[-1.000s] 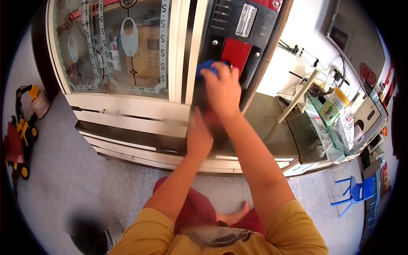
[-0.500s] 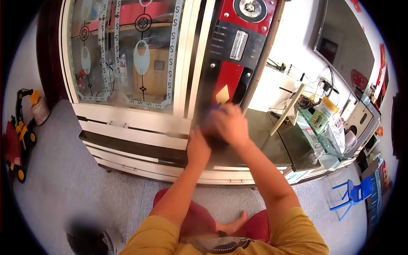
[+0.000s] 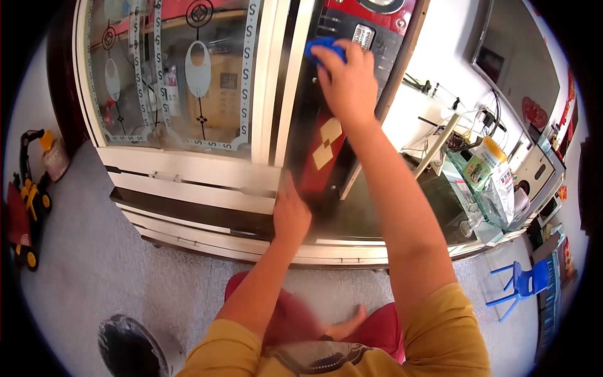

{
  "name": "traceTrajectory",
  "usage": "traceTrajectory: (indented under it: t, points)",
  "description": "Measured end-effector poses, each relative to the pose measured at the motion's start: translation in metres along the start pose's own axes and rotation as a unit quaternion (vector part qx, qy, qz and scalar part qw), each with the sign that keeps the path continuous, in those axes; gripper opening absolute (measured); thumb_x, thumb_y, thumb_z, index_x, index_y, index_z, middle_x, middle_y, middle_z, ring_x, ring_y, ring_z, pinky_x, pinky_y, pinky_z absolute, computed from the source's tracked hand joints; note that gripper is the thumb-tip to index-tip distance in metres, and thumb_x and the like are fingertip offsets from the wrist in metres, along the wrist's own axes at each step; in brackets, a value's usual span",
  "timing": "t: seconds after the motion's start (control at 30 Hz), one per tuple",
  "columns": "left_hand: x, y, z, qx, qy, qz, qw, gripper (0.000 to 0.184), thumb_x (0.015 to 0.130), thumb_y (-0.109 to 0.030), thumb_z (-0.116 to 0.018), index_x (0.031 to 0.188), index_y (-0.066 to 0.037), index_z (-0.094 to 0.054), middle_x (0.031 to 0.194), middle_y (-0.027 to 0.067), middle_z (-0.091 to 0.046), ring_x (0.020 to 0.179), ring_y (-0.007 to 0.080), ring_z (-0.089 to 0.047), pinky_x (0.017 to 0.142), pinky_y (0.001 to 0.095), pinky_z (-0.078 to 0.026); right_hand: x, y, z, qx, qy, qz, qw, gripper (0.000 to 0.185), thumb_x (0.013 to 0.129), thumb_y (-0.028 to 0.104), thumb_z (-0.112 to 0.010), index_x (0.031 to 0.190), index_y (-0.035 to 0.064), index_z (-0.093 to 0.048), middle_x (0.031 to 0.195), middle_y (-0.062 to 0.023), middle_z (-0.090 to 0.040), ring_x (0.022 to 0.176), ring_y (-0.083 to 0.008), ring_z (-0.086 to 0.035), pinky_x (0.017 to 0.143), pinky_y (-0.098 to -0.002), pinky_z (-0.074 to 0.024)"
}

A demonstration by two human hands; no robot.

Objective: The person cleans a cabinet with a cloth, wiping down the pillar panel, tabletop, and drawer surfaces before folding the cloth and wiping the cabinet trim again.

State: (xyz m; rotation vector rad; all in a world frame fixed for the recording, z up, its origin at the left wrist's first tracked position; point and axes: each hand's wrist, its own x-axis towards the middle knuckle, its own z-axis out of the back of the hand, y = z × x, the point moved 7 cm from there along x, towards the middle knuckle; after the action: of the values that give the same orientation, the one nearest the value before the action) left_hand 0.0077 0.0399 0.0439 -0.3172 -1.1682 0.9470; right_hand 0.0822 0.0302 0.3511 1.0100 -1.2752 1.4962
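Up the tall red-and-black panel (image 3: 320,116) the right hand (image 3: 352,81) has travelled; the left hand (image 3: 293,217) is by its lower end, grip unclear from here. The right clutches the blue cloth (image 3: 322,49) high up; I'd press evenly.

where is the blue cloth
In the head view's upper middle, the blue cloth is in the right hand, just left of the clear ribbed lens.
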Motion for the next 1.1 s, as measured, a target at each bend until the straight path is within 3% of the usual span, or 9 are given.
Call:
traceTrajectory:
  t: [0.17, 0.33, 0.43, 0.5, 0.53, 0.67, 0.8, 0.97, 1.1]
  points:
    - [-0.001, 0.0, 0.002, -0.016, -0.02, -0.006, 1.0, 0.082, 0.087, 0.01, -0.061, 0.163, 0.004, -0.03, 0.134, 0.0235, -0.059, 0.114, 0.0435, -0.065, 0.096, 0.0476, -0.056, -0.111, 0.014, -0.004, 0.029, 0.105, 0.02, 0.994, 0.035, 0.083, 0.012, -0.076, 0.114, 0.0275, -0.08, 0.125, -0.001, -0.064, 0.107, -0.0364, -0.061, 0.077, -0.0411, -0.0626]
    - [0.002, 0.001, 0.003, -0.023, -0.028, -0.001, 0.999, 0.078, 0.089, 0.011, -0.058, 0.162, 0.001, -0.033, 0.13, 0.0194, -0.061, 0.109, 0.0402, -0.066, 0.095, 0.0474, -0.056, -0.232, 0.016, -0.001, 0.069, 0.325, 0.004, 0.943, 0.029, 0.088, 0.016, -0.071, 0.114, 0.026, -0.081, 0.127, 0.0, -0.065, 0.117, -0.0337, -0.061, 0.083, -0.0427, -0.0631]
    - [-0.001, 0.002, 0.005, -0.049, -0.032, -0.007, 0.998, 0.067, 0.091, 0.012, -0.055, 0.156, -0.003, -0.044, 0.118, 0.0144, -0.066, 0.105, 0.039, -0.066, 0.093, 0.0469, -0.056, -0.283, 0.008, 0.018, 0.064, 0.363, -0.069, 0.927, 0.026, 0.091, 0.017, -0.069, 0.113, 0.0255, -0.081, 0.127, -0.0004, -0.065, 0.118, -0.0308, -0.062, 0.084, -0.0438, -0.0631]
    - [0.001, 0.009, 0.003, -0.073, -0.016, -0.019, 0.997, 0.063, 0.092, 0.012, -0.055, 0.153, -0.003, -0.049, 0.111, 0.0135, -0.068, 0.101, 0.0379, -0.067, 0.092, 0.0459, -0.056, -0.286, -0.011, 0.029, 0.037, 0.402, -0.117, 0.907, 0.019, 0.096, 0.025, -0.069, 0.11, 0.0234, -0.081, 0.12, -0.0018, -0.067, 0.113, -0.031, -0.065, 0.083, -0.0456, -0.0627]
    - [-0.001, 0.008, 0.008, -0.101, -0.036, -0.052, 0.993, 0.056, 0.093, 0.013, -0.053, 0.146, -0.004, -0.056, 0.102, 0.0114, -0.068, 0.089, 0.0309, -0.068, 0.085, 0.0407, -0.057, -0.288, -0.017, 0.037, -0.01, 0.429, -0.143, 0.892, 0.019, 0.095, 0.027, -0.07, 0.111, 0.0231, -0.081, 0.118, -0.0026, -0.068, 0.112, -0.0313, -0.066, 0.083, -0.0456, -0.0626]
    - [-0.016, 0.01, 0.027, -0.171, -0.005, -0.042, 0.984, 0.049, 0.095, 0.014, -0.047, 0.138, -0.004, -0.062, 0.098, 0.0066, -0.066, 0.078, 0.0174, -0.061, 0.076, 0.0305, -0.053, -0.309, -0.049, 0.047, -0.122, 0.518, -0.245, 0.811, 0.026, 0.097, 0.039, -0.071, 0.108, 0.0187, -0.081, 0.112, -0.0084, -0.07, 0.109, -0.0331, -0.07, 0.084, -0.0481, -0.0618]
    - [-0.019, 0.014, 0.029, -0.256, -0.019, -0.005, 0.967, 0.045, 0.097, 0.014, -0.045, 0.135, -0.004, -0.063, 0.096, 0.0043, -0.065, 0.078, 0.0138, -0.058, 0.075, 0.0271, -0.051, -0.306, -0.017, 0.023, -0.145, 0.518, -0.219, 0.814, 0.024, 0.097, 0.033, -0.068, 0.103, 0.0144, -0.081, 0.112, -0.0103, -0.071, 0.106, -0.0348, -0.071, 0.084, -0.0467, -0.0626]
    - [-0.017, 0.017, 0.024, -0.32, -0.027, 0.022, 0.947, 0.043, 0.098, 0.014, -0.042, 0.13, -0.004, -0.065, 0.099, 0.0033, -0.064, 0.082, 0.0113, -0.057, 0.077, 0.0251, -0.049, -0.284, 0.081, -0.015, 0.056, 0.422, -0.195, 0.884, 0.015, 0.093, 0.029, -0.069, 0.098, 0.0181, -0.079, 0.109, -0.0063, -0.067, 0.101, -0.0302, -0.068, 0.081, -0.0429, -0.0603]
    - [-0.019, 0.017, 0.02, -0.333, 0.023, 0.088, 0.938, 0.043, 0.099, 0.014, -0.039, 0.128, -0.005, -0.066, 0.103, 0.0032, -0.064, 0.087, 0.0109, -0.056, 0.08, 0.0254, -0.049, -0.289, 0.067, -0.003, 0.119, 0.429, -0.236, 0.864, 0.017, 0.093, 0.033, -0.073, 0.102, 0.0212, -0.081, 0.112, -0.0052, -0.067, 0.103, -0.0305, -0.068, 0.08, -0.0443, -0.0612]
